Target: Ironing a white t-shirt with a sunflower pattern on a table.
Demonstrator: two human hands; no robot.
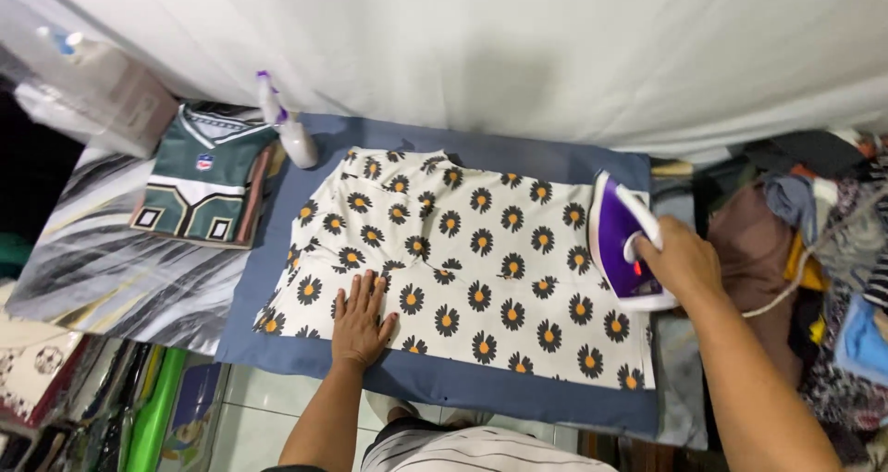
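A cream garment printed with dark daisies [481, 250] lies spread flat on a blue-grey ironing pad [277, 278], covering most of it from the far edge down to near the front edge, with bare pad showing along the left side and the front strip. The left hand [361, 319] rests palm down, fingers spread and released, on the garment's front left part — it presses on the cloth, gripping nothing. The right hand [680, 259] is clenched round the handle of a purple and white steam iron [624, 245], which stands tilted at the pad's right edge, just at the garment's right border; a red light shows on its body. A pale cord [786, 292] runs from the iron's side out to the right across a heap of mixed clothes [823, 250] beyond the pad's right edge. At the pad's far left corner a white spray bottle with a purple nozzle [289, 130] stands, just beside the garment's collar end. Left of the pad, a folded green and white jersey [205, 181] lies on a grey streaked cloth [102, 278]. A white sheet [509, 47] hangs along the whole far side. Below the front edge, pale floor tiles [268, 407] and the person's striped clothing [472, 449] show.
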